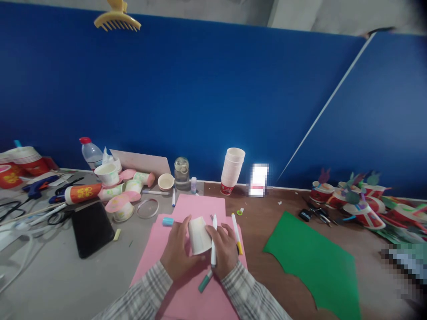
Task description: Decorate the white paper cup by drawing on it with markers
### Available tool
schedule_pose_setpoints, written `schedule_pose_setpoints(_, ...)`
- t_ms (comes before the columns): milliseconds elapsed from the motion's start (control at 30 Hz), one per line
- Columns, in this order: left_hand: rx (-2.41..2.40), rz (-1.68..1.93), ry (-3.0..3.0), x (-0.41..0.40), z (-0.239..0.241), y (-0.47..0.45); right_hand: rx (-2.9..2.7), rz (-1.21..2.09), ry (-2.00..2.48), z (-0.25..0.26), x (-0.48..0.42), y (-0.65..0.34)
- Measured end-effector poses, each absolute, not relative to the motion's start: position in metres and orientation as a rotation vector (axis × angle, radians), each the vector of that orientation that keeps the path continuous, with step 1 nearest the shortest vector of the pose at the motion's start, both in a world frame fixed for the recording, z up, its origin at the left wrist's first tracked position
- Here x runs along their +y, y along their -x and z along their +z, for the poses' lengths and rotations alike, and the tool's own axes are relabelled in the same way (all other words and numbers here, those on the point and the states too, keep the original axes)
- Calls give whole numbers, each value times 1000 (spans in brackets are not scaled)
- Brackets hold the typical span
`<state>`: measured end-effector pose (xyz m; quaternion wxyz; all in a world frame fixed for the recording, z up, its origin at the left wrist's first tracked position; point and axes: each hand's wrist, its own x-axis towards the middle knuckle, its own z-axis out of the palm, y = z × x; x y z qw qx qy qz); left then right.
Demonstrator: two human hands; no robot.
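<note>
The left hand (176, 249) grips 1 white cup (199, 238) over pink paper (196, 306); the right hand (226, 250) braces it opposite, apparently for stability. The right hand's fingers also retain 1 white marker (214, 244).

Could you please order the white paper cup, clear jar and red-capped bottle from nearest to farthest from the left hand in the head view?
1. White paper cup: held by the left hand.
2. Clear jar: ahead, near the blue partition.
3. Red-capped bottle: ahead, well to the left.
</note>
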<state>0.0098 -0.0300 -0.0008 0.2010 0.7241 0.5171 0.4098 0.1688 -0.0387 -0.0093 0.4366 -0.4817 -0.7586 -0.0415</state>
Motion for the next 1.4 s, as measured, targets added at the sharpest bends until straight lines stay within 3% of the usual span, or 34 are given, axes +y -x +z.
schedule_pose_setpoints(200, 1499, 1158, -2031, -27, -1, -9, -1858, 63, 1119, -10, -40, -170)
schedule_pose_setpoints(600, 1627, 1183, -2024, -20, -1, -8, -729, 1238, 770, -1, -23, -178)
schedule_pose_setpoints(1000, 1586, 1161, -2096, -22, -6, -8, -682, 1229, 809, -8, -27, -169)
schedule_pose_setpoints(1400, 1750, 1199, -2552, -10, -17, 2, -933, 909, 984, -4, -37, -164)
